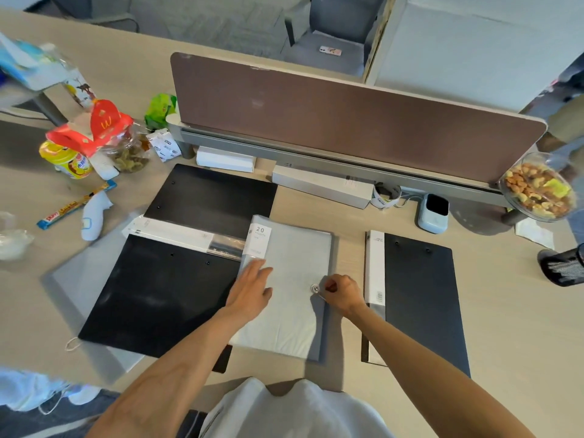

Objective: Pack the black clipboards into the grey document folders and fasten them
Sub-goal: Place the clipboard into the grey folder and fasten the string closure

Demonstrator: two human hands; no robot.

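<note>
on the grey folder (294, 279), left hand (251, 294) lies flat and released, right hand (343, 294) pinches the string (322, 296).

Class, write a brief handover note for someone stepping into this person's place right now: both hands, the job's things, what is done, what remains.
Left hand: flat, open, pressing the middle grey document folder.
Right hand: pinching something thin beside the folder's round metal button; fastening looks under way.
Three black clipboards show: one at the desk's back, one at left lying on a folder, one at right likewise.
Left to do: finish this fastening, then pack those.
</note>
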